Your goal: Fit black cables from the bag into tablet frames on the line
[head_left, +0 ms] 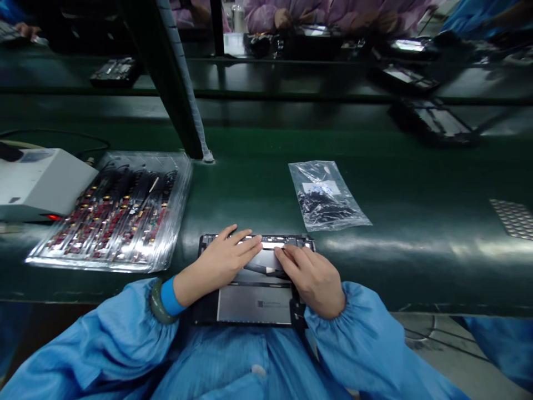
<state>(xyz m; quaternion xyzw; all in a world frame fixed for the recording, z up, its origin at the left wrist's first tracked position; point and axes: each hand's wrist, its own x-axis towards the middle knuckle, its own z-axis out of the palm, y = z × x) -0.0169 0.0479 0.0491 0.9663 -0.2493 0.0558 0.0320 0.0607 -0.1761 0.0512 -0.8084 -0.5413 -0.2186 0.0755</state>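
Observation:
An opened tablet-like device (255, 303) lies at the near edge of the green bench, its grey metal plate facing up. My left hand (222, 261) rests flat on its upper left part, fingers stretched out towards the top edge. My right hand (310, 278) lies on its right side, fingers pressed down near a thin dark strip (262, 269) across the device. Both wrists come out of blue sleeves.
A clear blister tray (114, 214) of small circuit boards sits to the left, beside a white box (39, 180). A plastic bag (325, 194) of dark parts lies to the right. Other devices (433, 119) ride on the far belt; people in pink coats work behind it.

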